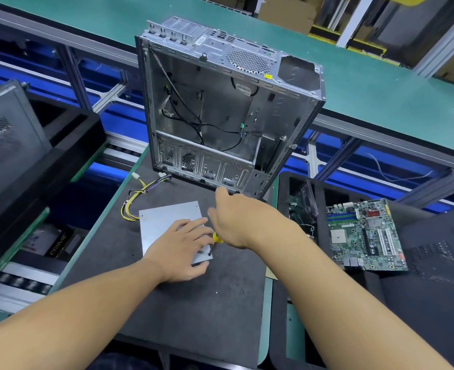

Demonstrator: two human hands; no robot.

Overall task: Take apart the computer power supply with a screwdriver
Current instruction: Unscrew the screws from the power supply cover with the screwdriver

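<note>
The grey metal power supply (164,218) lies flat on the dark mat, its yellow and black cable bundle (136,194) trailing to the upper left. My left hand (181,249) rests flat on its top, fingers spread over the near right part. My right hand (236,218) grips a screwdriver with a yellow handle (217,237); only the handle's lower end and the dark shaft show below my palm. The tip (209,253) stands on the box's near right corner, beside my left fingers.
An emptied silver computer case (287,124) stands just beyond the power supply. A green motherboard (364,236) lies in a black foam tray at the right. Black trays and another case (4,137) sit at the left. The dark mat (193,303) stretches toward me.
</note>
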